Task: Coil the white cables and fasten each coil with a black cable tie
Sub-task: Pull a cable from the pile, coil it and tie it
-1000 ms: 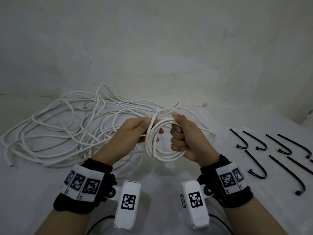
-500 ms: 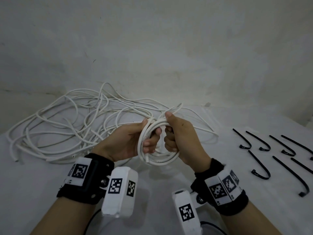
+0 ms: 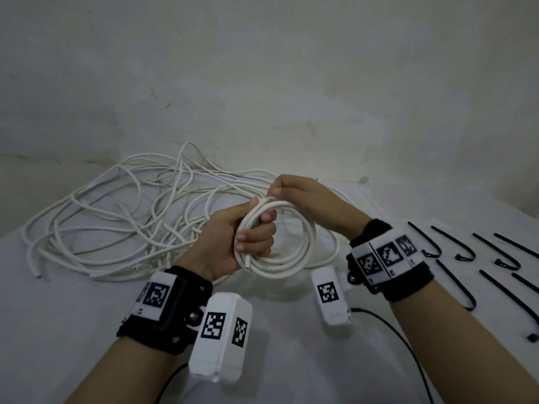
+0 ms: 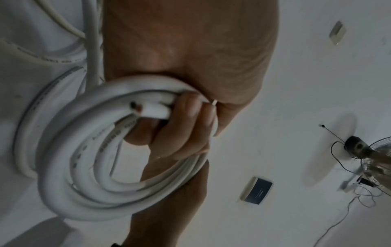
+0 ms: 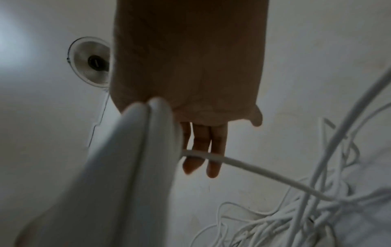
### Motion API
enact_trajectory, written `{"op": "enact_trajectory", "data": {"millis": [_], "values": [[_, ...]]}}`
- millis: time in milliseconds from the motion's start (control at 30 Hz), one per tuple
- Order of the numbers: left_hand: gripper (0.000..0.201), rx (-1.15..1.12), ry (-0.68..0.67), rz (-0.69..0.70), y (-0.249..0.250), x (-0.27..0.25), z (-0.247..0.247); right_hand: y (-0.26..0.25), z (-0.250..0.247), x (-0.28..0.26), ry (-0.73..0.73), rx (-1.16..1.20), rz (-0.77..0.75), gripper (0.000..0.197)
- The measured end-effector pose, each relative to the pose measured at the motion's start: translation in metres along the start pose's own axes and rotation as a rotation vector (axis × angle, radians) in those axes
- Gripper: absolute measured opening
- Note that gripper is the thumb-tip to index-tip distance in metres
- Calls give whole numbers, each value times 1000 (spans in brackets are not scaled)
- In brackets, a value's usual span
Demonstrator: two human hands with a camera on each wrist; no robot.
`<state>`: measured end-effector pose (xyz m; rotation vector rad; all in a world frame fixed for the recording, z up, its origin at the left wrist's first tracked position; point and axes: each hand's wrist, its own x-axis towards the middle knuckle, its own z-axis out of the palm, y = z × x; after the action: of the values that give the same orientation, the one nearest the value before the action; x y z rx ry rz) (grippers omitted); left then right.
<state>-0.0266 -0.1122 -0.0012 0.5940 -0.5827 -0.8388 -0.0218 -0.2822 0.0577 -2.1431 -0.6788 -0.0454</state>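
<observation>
A small coil of white cable (image 3: 294, 259) is held above the table; my left hand (image 3: 233, 243) grips its left side, fingers curled round the bundled turns (image 4: 84, 192). A cut cable end (image 4: 135, 107) pokes out by the left fingers (image 4: 186, 127). My right hand (image 3: 306, 196) reaches over the coil's far side. Its fingers (image 5: 201, 147) lie nearly straight, with one loose strand (image 5: 253, 167) running across them to the tangle of loose white cable (image 3: 131, 217). Several black cable ties (image 3: 455, 284) lie on the table to the right.
The white table (image 3: 58, 316) ends at a pale wall (image 3: 262, 83) just behind the tangle. A thin black wire (image 3: 393, 330) trails between my forearms. A fan (image 4: 376, 163) shows in the left wrist view.
My right hand has let go of the coil's right side and moved up and left over it. The left hand keeps its grip, and the coil has tilted flatter.
</observation>
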Motion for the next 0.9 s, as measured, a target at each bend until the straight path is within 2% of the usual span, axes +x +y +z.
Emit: {"op": "enact_trajectory", "data": {"millis": [100,267,367,433,533,600,700,900], "values": [[26,59,49,20,1,0,-4,2,-8,7,-9,-48,-58,13],[26,88,172,144,9,-4,-9,1,-14,10,78,-135,-181,15],[21,40,70,209,21,-11,-13,18,-29,6,110,-158,-124,22],[24,-25,73,291,32,-18,-14,35,-45,-1,162,-149,-47,22],[31,97,347,455,36,-22,-8,59,-64,-13,237,-175,36,15],[34,162,480,508,32,-18,-1,66,-69,-19,279,-164,40,15],[35,166,568,531,27,-12,4,64,-65,-25,289,-74,5,14],[44,159,607,583,25,-12,4,66,-39,-30,294,87,-50,9]]}}
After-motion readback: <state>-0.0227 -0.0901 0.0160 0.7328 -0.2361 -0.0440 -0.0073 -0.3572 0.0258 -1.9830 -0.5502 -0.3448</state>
